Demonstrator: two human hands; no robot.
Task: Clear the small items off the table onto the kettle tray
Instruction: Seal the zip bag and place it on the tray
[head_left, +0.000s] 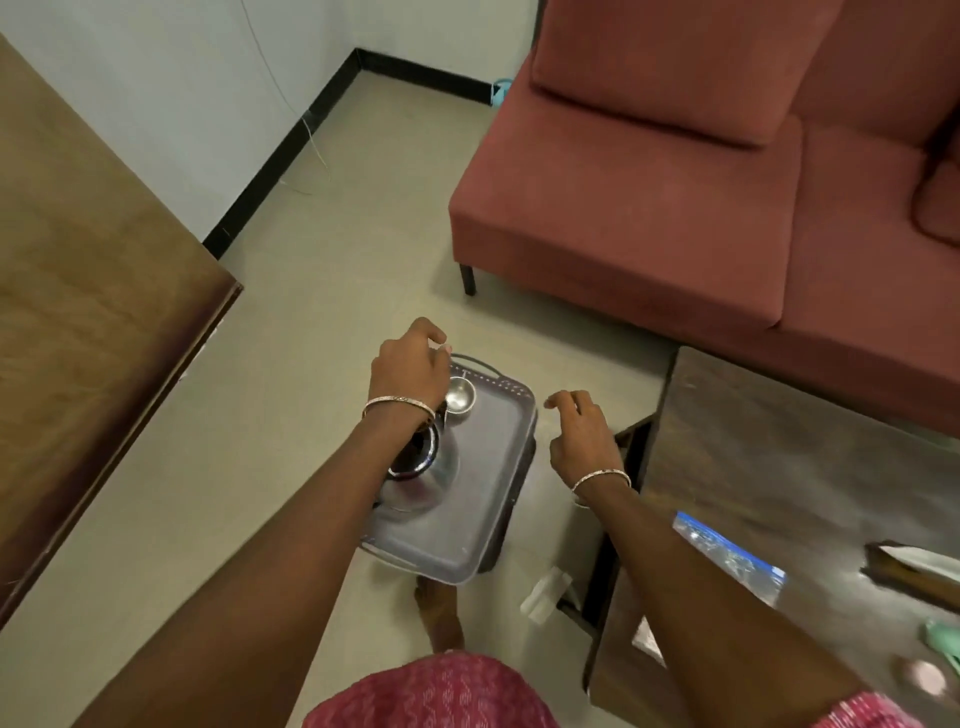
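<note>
Kettle (439, 475) partly behind the left forearm (322, 535).

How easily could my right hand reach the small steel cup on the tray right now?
Probably yes, easily: the right hand hovers empty beside the tray, with only bare tray surface between it and the small steel cup. The left hand, close by the cup, could crowd it.
</note>
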